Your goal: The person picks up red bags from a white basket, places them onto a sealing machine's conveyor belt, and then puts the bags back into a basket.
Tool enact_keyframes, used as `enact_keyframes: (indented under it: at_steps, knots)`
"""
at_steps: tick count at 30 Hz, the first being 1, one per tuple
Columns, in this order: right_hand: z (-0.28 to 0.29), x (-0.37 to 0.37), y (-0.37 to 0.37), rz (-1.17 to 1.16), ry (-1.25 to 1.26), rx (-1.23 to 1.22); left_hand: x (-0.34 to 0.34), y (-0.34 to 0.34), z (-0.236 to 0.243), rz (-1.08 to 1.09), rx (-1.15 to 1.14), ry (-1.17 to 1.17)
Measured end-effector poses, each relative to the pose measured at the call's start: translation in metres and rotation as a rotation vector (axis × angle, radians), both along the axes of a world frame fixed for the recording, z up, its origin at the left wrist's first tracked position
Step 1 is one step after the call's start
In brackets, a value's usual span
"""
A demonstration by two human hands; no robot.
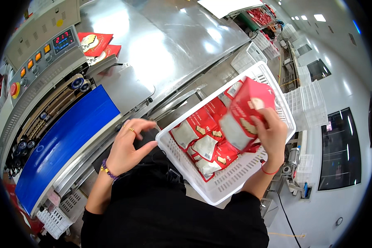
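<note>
My right hand (272,134) grips a red food pouch (249,109) by its edge, over the right part of a white plastic basket (231,188). The pouch is tilted and a little blurred. Several like red pouches (204,120) with clear windows lie flat in the basket below it. My left hand (130,144) holds nothing; its fingers are apart, the thumb pointing toward the basket's left corner. Between that hand and the sealing machine (41,70) at the left lies a short gap, with the machine's blue conveyor belt (70,142) running alongside.
Two red pouches (96,45) lie on the steel table (153,37) beside the machine's lit control panel. A red stop button (15,90) sits at the panel's end. More white baskets (249,58) stand beyond the table, stacked ones (306,103) by the right wall.
</note>
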State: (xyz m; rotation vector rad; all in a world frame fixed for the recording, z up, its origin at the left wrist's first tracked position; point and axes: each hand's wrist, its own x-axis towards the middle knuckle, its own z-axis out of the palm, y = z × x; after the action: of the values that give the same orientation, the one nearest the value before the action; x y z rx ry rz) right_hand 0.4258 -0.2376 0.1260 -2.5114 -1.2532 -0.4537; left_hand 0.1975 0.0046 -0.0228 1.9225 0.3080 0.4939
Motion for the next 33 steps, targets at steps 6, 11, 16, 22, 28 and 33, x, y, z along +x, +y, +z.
enact_keyframes:
  at_steps: [6,11,16,22,28,33]
  knots:
    - [-0.013,-0.054,0.072,0.789,0.052,-0.093,-0.003,-0.005,0.001,0.078,0.0,-0.13]
    - [-0.039,-0.075,0.138,0.922,0.019,0.259,-0.042,0.012,-0.018,0.314,-0.405,-0.249]
    - [-0.085,-0.064,0.151,0.781,0.961,0.747,-0.05,0.018,-0.016,0.57,-0.381,-0.408]
    - [-0.149,-0.085,0.178,0.439,1.467,0.464,-0.047,0.022,-0.005,0.469,-0.562,-0.202]
    - [-0.18,-0.052,0.195,0.386,1.644,0.689,-0.047,0.057,-0.049,0.505,-0.817,-0.364]
    - [-0.194,-0.032,0.223,0.347,0.787,0.379,-0.036,0.098,-0.083,0.786,-0.041,-0.021]
